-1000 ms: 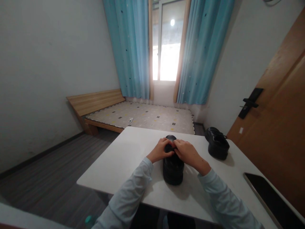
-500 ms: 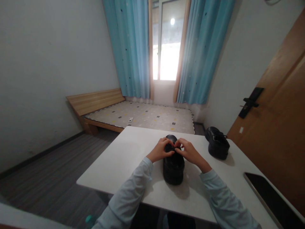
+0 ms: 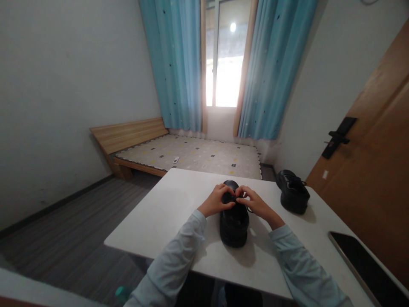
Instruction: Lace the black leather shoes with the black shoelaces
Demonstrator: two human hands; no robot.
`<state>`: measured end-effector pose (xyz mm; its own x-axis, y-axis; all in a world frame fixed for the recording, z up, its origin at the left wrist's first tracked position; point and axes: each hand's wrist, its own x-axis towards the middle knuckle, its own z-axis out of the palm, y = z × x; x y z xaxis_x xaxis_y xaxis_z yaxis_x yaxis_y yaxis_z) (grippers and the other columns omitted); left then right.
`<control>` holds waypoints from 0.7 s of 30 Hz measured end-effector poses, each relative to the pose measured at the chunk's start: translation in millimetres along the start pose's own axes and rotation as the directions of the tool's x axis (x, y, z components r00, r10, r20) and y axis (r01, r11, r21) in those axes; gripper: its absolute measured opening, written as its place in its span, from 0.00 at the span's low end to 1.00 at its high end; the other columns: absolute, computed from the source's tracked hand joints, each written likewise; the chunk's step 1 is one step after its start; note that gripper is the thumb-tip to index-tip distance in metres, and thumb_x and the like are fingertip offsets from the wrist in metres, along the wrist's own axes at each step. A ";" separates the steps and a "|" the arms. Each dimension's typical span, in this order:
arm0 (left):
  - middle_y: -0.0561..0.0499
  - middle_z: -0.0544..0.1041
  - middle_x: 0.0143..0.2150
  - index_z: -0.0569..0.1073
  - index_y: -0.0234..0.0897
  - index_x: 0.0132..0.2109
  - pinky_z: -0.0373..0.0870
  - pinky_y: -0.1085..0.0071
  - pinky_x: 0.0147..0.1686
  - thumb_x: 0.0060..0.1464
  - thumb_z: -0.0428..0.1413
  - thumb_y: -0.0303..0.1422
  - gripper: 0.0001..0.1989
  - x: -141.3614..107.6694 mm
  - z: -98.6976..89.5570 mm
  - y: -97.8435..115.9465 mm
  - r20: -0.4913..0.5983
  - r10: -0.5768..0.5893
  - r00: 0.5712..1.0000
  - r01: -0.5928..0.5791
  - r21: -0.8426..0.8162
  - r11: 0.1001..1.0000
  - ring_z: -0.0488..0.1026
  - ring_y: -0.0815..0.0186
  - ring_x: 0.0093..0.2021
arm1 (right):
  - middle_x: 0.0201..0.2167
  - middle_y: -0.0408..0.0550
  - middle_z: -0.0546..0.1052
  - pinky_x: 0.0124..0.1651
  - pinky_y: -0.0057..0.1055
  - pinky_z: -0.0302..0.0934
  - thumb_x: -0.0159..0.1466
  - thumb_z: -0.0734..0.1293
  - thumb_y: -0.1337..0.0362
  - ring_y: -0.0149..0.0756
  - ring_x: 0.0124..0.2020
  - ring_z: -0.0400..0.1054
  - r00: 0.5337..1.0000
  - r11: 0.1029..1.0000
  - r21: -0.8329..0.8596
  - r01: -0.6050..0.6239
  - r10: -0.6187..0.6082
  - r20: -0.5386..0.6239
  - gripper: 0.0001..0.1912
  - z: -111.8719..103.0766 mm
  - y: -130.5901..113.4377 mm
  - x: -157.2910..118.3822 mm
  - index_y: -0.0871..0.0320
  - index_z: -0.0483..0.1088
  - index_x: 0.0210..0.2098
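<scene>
A black shoe stands on the white table, its toe toward the window and its heel toward me. My left hand is at the shoe's lace area from the left, thumb and fingers pinched on the dark lace. From the right, my right hand pinches the lace too, its fingertips close to the left ones. A dark loop of lace shows just below my right fingers. The exact grip on the lace is small and partly hidden by the fingers.
Another black shoe stands at the table's back right. A dark phone-like device lies at the right edge. Beyond the table is a bed with a small white object on it. A wooden door is at the right.
My right fingers have shifted slightly, and a loop of lace now shows below them. The view has moved a little; both hands remain at the shoe.
</scene>
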<state>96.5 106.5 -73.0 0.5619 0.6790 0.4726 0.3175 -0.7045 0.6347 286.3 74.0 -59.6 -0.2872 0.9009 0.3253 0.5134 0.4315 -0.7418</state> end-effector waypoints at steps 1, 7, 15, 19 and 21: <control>0.47 0.70 0.43 0.72 0.39 0.41 0.62 0.62 0.52 0.44 0.61 0.32 0.14 0.0 0.2 -0.2 0.001 -0.002 1.000 0.002 0.003 1.000 0.65 0.59 0.49 | 0.33 0.45 0.70 0.38 0.32 0.57 0.56 0.63 0.63 0.37 0.37 0.63 1.000 1.000 0.021 -0.007 0.007 0.009 0.06 -0.3 1.1 0.0 0.57 0.67 0.33; 0.46 0.70 0.43 0.72 0.38 0.41 0.62 0.62 0.51 0.44 0.61 0.31 0.14 0.5 1.8 -0.8 0.005 -0.002 1.000 0.002 0.006 1.000 0.65 0.58 0.49 | 0.32 0.44 0.70 0.40 0.32 0.57 0.56 0.63 0.63 0.36 0.37 0.64 1.000 0.994 0.107 -0.014 0.013 0.012 0.05 0.0 6.3 0.5 0.57 0.67 0.32; 0.47 0.69 0.42 0.71 0.38 0.41 0.62 0.63 0.51 0.44 0.61 0.32 0.14 0.4 2.6 -3.2 0.011 0.014 1.000 -0.014 -0.007 1.000 0.65 0.59 0.48 | 0.33 0.45 0.69 0.38 0.33 0.57 0.55 0.63 0.68 0.37 0.36 0.62 0.998 0.997 -0.060 0.057 -0.057 -0.004 0.05 2.2 4.0 -1.5 0.57 0.66 0.33; 0.47 0.70 0.42 0.71 0.37 0.40 0.62 0.62 0.51 0.43 0.61 0.31 0.14 1.7 2.1 -2.1 0.006 0.002 1.000 -0.002 0.004 1.000 0.65 0.59 0.48 | 0.32 0.47 0.69 0.42 0.36 0.57 0.53 0.61 0.74 0.39 0.38 0.61 0.985 0.941 -0.310 0.137 -0.162 -0.057 0.09 8.6 -9.9 -4.6 0.57 0.64 0.32; 0.48 0.70 0.42 0.71 0.38 0.40 0.61 0.62 0.51 0.43 0.61 0.30 0.13 2.4 1.9 -0.5 0.005 -0.004 1.000 0.004 0.010 1.000 0.65 0.58 0.48 | 0.33 0.48 0.69 0.42 0.37 0.57 0.53 0.61 0.74 0.40 0.39 0.62 0.981 0.897 -0.418 0.145 -0.185 -0.058 0.09 11.3 -14.8 -6.4 0.57 0.64 0.32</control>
<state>99.2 108.0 -73.4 0.5648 0.6805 0.4668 0.3271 -0.7039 0.6305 271.4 61.3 -57.3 -0.3301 0.8064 0.4906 0.7571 0.5366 -0.3726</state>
